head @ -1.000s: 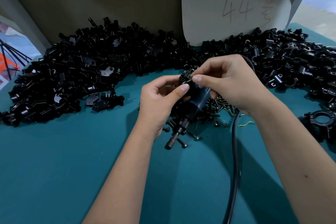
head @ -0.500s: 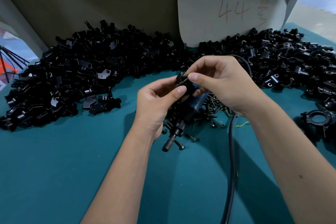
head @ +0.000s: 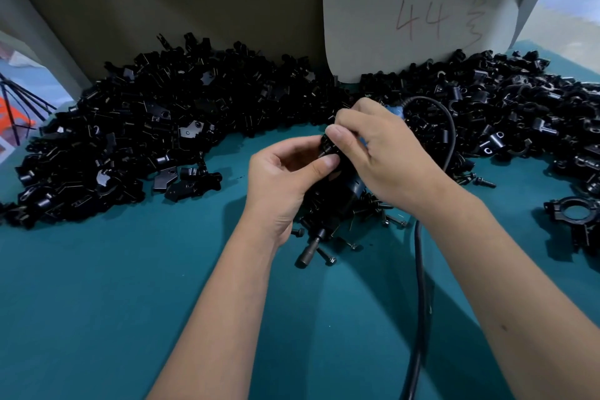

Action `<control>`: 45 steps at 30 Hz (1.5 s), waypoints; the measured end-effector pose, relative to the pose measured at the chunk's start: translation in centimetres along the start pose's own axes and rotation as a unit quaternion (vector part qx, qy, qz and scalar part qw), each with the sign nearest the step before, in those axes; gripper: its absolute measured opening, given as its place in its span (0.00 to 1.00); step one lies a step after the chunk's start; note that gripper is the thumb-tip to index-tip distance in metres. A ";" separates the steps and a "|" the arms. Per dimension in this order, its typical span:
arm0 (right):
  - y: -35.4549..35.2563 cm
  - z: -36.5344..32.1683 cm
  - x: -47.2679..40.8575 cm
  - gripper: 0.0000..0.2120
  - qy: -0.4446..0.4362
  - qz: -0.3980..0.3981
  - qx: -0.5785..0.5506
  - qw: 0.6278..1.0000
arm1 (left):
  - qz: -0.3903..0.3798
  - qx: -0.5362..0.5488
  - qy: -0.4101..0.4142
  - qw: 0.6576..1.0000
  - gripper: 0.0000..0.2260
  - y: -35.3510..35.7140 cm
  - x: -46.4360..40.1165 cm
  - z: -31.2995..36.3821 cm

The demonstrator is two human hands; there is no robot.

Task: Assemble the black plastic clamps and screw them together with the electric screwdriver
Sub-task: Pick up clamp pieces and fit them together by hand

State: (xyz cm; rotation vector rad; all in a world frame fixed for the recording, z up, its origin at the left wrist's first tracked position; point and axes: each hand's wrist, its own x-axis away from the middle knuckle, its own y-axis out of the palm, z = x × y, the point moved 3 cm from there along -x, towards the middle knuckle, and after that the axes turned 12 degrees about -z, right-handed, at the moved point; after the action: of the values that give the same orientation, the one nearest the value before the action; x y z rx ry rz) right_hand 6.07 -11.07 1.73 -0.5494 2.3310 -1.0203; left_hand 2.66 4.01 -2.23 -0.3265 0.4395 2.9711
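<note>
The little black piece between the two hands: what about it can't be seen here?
- Clamp piece, head view: mostly covered by the left hand and right hand; shape unclear.
- Electric screwdriver: its body sits behind both hands; only the tip shows.
- Cord: cut off by the bottom edge.

Black clamps (head: 168,127), teal table (head: 97,302), red-numbered white card (head: 418,3)

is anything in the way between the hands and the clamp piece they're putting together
Nothing visible. Both the left hand and the right hand already pinch the small black clamp piece between them, above the electric screwdriver. How the parts mate is hidden by the fingers.
</note>
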 end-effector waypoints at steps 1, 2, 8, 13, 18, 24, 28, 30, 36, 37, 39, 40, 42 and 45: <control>0.1 -0.1 -0.1 0.19 0.009 0.014 0.008 1.000 | -0.007 -0.021 0.010 1.000 0.12 0.0 0.0 0.1; 0.1 -0.2 -0.1 0.21 0.025 0.030 0.015 0.999 | -0.010 -0.046 0.019 0.999 0.12 0.0 0.0 0.1; -0.1 -0.5 0.0 0.26 0.041 -0.055 0.038 0.997 | 0.013 -0.144 0.038 0.989 0.13 -0.8 -0.1 0.1; -0.5 -0.4 0.1 0.29 0.096 -0.061 -0.023 0.993 | 0.001 -0.174 0.040 0.984 0.13 -0.8 -0.2 0.1; -1.7 -0.9 0.5 0.40 0.211 -0.189 -0.019 0.959 | 0.049 -0.090 -0.001 0.995 0.11 -0.6 -0.1 -0.6; 0.2 -2.1 2.2 0.20 0.294 -0.436 0.096 0.845 | 0.098 0.097 -0.063 0.988 0.05 -1.2 -0.1 -0.8; 1.4 -3.1 1.7 0.19 0.292 -0.424 0.149 0.844 | 0.099 0.163 -0.092 0.977 0.06 -1.3 -0.1 -0.7; 1.4 -3.3 1.6 0.17 0.296 -0.417 0.148 0.846 | 0.099 0.173 -0.103 0.975 0.05 -1.4 0.0 -0.8; 0.7 -3.1 1.8 0.06 0.285 -0.409 0.167 0.850 | 0.099 0.192 -0.110 0.970 0.06 -1.3 0.0 -1.0; 0.5 -3.0 1.8 0.07 0.282 -0.411 0.164 0.851 | 0.097 0.193 -0.107 0.971 0.11 -1.2 0.0 -0.9; 0.1 -2.9 2.0 0.05 0.289 -0.418 0.137 0.850 | 0.095 0.193 -0.103 0.971 0.21 -1.0 0.0 -0.8; 0.0 -2.8 2.1 0.04 0.293 -0.423 0.133 0.847 | 0.093 0.192 -0.102 0.972 0.24 -1.0 0.0 -0.8; 0.1 -2.8 2.3 0.03 0.294 -0.436 0.138 0.839 | 0.086 0.186 -0.103 0.973 0.25 -1.0 -0.1 -0.8; 0.7 -3.0 2.4 0.03 0.287 -0.459 0.142 0.829 | 0.080 0.177 -0.108 0.975 0.24 -1.0 0.0 -1.0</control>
State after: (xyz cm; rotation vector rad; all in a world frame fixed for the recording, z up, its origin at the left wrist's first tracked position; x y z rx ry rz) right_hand 2.27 -10.33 2.15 -1.4808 2.2819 -2.1812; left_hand 3.05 4.66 -3.43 0.0709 0.9881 2.9492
